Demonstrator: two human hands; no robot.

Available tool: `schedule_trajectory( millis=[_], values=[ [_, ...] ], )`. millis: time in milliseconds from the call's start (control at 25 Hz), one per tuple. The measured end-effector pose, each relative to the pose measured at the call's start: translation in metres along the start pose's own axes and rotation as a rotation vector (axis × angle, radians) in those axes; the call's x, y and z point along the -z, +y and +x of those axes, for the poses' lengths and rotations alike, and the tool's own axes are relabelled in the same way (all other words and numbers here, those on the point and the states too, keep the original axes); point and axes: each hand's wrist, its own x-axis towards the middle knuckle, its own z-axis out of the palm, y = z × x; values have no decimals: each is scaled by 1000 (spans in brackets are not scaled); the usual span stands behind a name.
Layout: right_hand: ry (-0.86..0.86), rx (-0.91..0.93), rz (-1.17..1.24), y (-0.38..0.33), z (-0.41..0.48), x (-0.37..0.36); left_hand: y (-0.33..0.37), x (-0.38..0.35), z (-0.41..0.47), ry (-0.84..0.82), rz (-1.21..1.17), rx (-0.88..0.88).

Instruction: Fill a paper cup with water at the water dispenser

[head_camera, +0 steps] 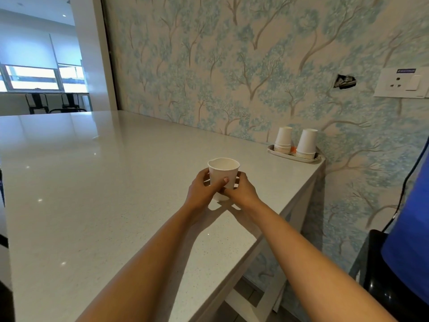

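Observation:
A white paper cup stands upright near the right edge of the white counter, its rim slightly dented and its inside looking empty. My left hand wraps its left side, thumb across the front. My right hand holds its lower right side. At the far right edge a blue water bottle sits on a black dispenser, only partly in view.
Two stacks of upturned paper cups sit in a small tray at the counter's far right corner by the patterned wall. A wall socket is above. A black cable hangs beside the bottle. Chairs stand far left.

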Motion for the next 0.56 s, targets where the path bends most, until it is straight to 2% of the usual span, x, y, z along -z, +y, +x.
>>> schedule_trajectory(
  millis=[560],
  values=[
    [-55,43,-34,-3,-46,25,12,-2,-44,20,237,-70]
  ],
)
